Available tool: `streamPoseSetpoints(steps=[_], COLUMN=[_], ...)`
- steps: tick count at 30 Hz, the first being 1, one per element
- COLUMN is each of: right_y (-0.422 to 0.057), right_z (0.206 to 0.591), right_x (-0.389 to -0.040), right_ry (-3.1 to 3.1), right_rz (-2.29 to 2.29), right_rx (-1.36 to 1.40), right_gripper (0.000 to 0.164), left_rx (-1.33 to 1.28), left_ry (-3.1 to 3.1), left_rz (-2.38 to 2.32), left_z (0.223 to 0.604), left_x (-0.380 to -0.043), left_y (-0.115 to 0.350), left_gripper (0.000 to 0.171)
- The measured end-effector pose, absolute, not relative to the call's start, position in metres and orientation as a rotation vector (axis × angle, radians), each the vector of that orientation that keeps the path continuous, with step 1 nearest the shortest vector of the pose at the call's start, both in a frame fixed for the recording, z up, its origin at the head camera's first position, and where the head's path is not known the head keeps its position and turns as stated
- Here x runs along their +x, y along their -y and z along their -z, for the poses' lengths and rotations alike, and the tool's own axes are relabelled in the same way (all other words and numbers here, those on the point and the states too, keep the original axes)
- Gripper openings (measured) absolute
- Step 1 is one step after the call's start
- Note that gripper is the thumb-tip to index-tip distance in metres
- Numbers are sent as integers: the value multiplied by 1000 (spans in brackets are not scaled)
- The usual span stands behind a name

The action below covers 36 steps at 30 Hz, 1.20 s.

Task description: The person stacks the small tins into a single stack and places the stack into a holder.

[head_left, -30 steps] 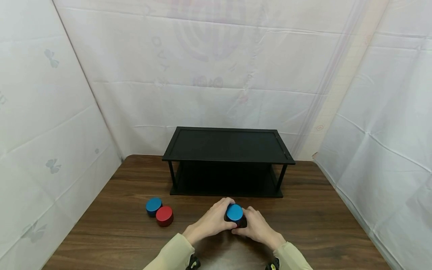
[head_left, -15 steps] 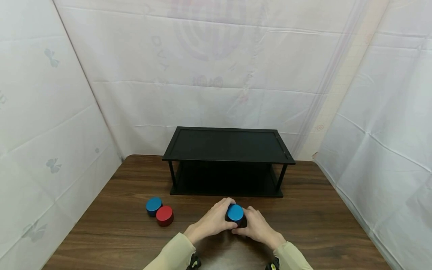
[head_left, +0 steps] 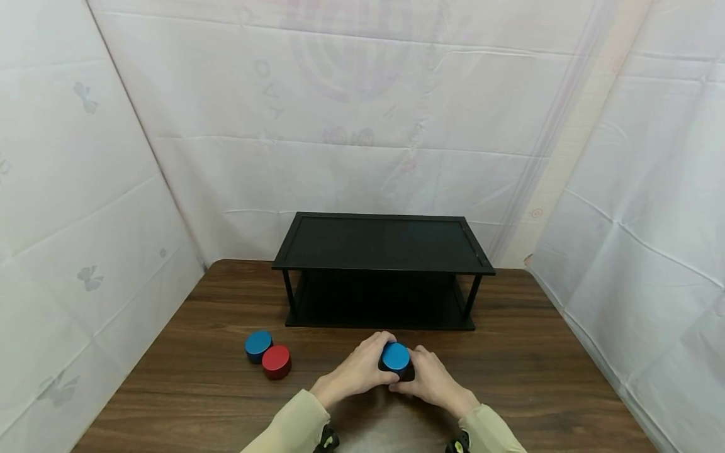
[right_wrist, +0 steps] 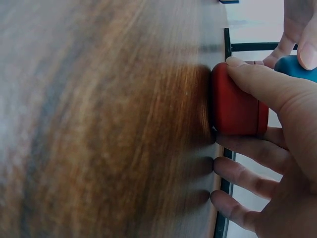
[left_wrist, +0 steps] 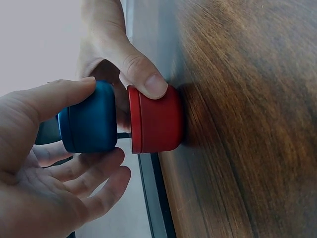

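Note:
My left hand (head_left: 362,365) holds a small round blue tin (left_wrist: 91,121) with a lid, thumb on one side and fingers on the other. Right below it a red tin (left_wrist: 156,121) of the same shape stands upright on the table, and a narrow gap shows between the two. My right hand (head_left: 430,380) grips this red tin, its thumb on the near side and several fingertips down by the tabletop in the right wrist view. From the head view the blue tin hides the red one.
A second blue tin (head_left: 258,346) and a second red tin (head_left: 276,362) stand close together on the wooden table (head_left: 187,402), left of my hands. Behind them is a black two-level rack (head_left: 385,245). White sheets (head_left: 362,113) enclose the table at the back and sides.
The blue tin in my left hand has shifted very slightly to the right. My right hand and the other tins have stayed in place.

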State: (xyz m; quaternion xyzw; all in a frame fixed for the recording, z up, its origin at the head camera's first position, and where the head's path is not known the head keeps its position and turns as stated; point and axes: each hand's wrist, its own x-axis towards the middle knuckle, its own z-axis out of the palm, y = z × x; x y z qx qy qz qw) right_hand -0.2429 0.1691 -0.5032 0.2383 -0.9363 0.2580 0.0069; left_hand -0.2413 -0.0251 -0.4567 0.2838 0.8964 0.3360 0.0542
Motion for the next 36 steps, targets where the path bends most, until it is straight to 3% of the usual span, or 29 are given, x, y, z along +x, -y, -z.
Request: streamPoseSetpoints(steps=[36], right_y=[-170], right_z=[503], right_x=[-243], right_ry=[2932], right_rz=[-842], right_rx=[747], right_gripper=[61], left_rx=[858], left_ry=[-2722], left_rz=[-1023], left_z=[462], left_x=[-242], left_y=[24], left_gripper=[52])
